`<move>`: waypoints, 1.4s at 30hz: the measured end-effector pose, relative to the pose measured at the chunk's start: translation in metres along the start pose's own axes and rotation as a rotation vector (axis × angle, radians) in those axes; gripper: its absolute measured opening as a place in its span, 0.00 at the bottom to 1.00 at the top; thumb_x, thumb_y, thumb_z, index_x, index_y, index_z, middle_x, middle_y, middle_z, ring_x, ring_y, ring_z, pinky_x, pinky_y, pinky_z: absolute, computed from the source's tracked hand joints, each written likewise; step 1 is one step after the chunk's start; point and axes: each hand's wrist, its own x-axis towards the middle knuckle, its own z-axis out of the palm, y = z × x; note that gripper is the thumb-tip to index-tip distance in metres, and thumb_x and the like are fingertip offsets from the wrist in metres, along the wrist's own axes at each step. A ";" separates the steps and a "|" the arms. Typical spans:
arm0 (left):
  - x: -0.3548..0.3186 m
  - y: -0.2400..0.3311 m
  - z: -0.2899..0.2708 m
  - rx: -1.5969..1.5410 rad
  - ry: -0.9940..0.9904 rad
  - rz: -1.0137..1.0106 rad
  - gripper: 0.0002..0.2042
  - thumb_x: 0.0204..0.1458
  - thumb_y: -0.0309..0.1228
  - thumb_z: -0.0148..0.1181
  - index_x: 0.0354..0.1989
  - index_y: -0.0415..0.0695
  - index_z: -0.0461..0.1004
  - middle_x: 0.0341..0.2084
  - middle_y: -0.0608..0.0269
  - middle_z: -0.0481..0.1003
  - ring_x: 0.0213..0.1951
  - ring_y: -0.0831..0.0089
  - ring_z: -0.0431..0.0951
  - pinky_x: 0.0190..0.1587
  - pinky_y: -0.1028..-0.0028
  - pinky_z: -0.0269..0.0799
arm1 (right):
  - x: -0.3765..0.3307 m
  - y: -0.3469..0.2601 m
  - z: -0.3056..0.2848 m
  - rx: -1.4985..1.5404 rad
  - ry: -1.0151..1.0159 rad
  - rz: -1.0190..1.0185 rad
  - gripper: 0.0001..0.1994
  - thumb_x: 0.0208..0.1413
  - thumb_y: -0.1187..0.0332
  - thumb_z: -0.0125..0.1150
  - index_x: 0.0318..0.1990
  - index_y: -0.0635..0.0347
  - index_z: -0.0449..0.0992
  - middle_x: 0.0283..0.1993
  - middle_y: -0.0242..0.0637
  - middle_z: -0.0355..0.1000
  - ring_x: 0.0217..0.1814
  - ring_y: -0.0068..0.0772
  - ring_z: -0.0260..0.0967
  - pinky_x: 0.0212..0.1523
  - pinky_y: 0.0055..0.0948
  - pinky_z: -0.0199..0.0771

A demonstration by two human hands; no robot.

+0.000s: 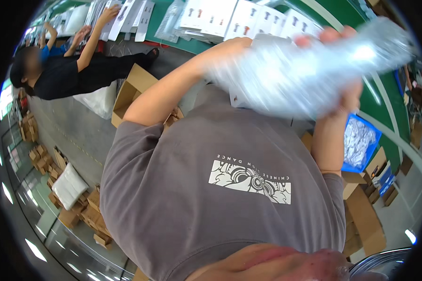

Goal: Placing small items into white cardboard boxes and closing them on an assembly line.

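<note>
Both hands, the left hand [237, 46] and the right hand [349, 100], were closed around a blurred, crinkled clear plastic bag [305, 70], glossy with silvery-white glare.

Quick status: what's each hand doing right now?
Left hand: shut on the clear plastic bag.
Right hand: shut on the same bag; blurred.

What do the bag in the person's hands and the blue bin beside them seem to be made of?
The bag looks like thin clear plastic film: glossy and see-through, though blurred. The blue bin seems rigid moulded plastic, with a smooth, even-coloured wall.
</note>
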 end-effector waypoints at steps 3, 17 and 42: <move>0.009 -0.003 0.017 -0.062 -0.168 0.149 0.24 0.59 0.43 0.49 0.58 0.39 0.72 0.50 0.56 0.76 0.46 0.65 0.75 0.52 0.68 0.69 | -0.022 -0.004 -0.051 -0.337 0.114 -0.026 0.27 0.52 0.72 0.67 0.58 0.66 0.65 0.50 0.43 0.72 0.52 0.38 0.73 0.54 0.36 0.73; 0.024 0.035 0.188 -1.123 -0.191 -0.168 0.28 0.62 0.48 0.44 0.62 0.38 0.64 0.59 0.56 0.70 0.59 0.63 0.70 0.61 0.61 0.63 | -0.144 -0.042 -0.099 -1.431 0.156 -0.061 0.30 0.57 0.60 0.63 0.63 0.65 0.61 0.57 0.47 0.66 0.58 0.45 0.68 0.60 0.38 0.66; 0.008 0.033 0.216 -1.157 -0.064 -0.264 0.23 0.57 0.47 0.50 0.50 0.41 0.74 0.48 0.58 0.77 0.50 0.64 0.75 0.56 0.64 0.66 | -0.576 -0.073 -0.569 -2.251 0.209 0.886 0.19 0.55 0.52 0.54 0.27 0.58 0.81 0.29 0.47 0.78 0.29 0.51 0.75 0.35 0.51 0.71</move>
